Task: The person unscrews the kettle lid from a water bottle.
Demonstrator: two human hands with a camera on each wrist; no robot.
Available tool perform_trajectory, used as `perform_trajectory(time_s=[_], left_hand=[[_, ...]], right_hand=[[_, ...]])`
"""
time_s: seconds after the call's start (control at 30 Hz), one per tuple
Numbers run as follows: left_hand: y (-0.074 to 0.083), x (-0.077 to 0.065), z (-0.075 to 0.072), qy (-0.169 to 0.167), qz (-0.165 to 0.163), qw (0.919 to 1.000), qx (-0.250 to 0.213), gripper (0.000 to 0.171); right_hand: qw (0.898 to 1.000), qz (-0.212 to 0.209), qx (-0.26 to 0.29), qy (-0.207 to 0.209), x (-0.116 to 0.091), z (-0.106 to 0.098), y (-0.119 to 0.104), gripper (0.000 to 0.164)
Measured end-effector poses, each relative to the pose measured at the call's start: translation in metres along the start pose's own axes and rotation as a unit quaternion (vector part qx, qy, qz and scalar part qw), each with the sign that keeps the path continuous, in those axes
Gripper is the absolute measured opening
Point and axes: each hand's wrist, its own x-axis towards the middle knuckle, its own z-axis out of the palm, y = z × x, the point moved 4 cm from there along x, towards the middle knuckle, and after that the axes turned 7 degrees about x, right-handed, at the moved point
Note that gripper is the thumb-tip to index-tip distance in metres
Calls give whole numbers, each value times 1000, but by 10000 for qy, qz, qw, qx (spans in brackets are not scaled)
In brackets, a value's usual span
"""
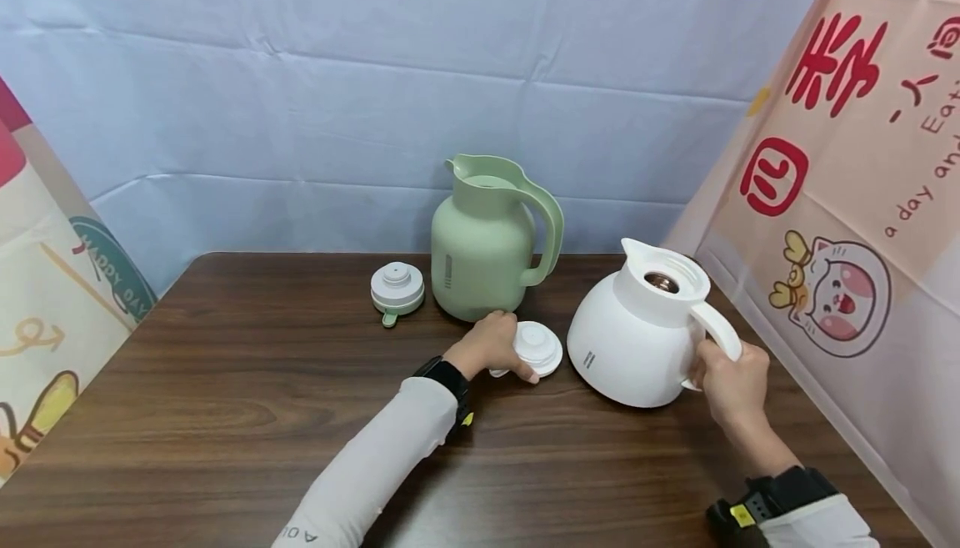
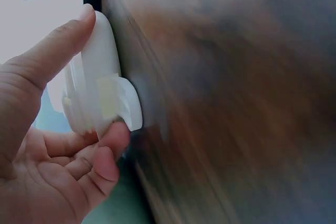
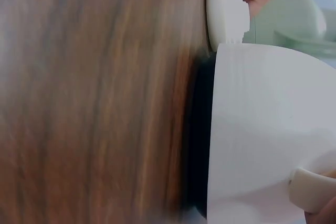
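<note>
My left hand [image 1: 491,343] pinches a white lid [image 1: 537,343] by its edge, thumb on the near side and fingers curled at the other. In the left wrist view the lid [image 2: 101,51] is seen edge-on, close over the tabletop, with a small tab sticking out. To its right is a white thermos jug [image 1: 626,335] with its mouth uncovered and a metallic inside showing. My right hand [image 1: 738,381] grips the jug's handle [image 1: 716,327] near its lower end. The jug's dark base [image 3: 200,135] shows in the right wrist view.
Behind the left hand a green thermos jug [image 1: 480,260] stands upright, handle to the right. A white and green lid [image 1: 397,288] lies left of it. The brown wooden table [image 1: 225,398] is backed by a pale cloth [image 1: 300,114], with printed cloths at both sides.
</note>
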Motion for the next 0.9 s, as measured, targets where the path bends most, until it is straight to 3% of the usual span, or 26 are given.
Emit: perform_trajectory(time_s=[0.13,0.33,0.6,0.9], left_hand=[[10,9,3,118,-169,9997,-89,79],[21,22,10,184,-549,9980,-256,85],[28,34,15,352,-1013,9928,-540,89],[35,41,18,692,-1153,9898,-478,89]], right_hand=[[9999,93,18,68,5,0,-8,27],[9984,428,146,349,18,-5,-2,25],[9962,671,-202,514,34,-10,2,28],[9941,799,-614,402,47,-10,7,15]])
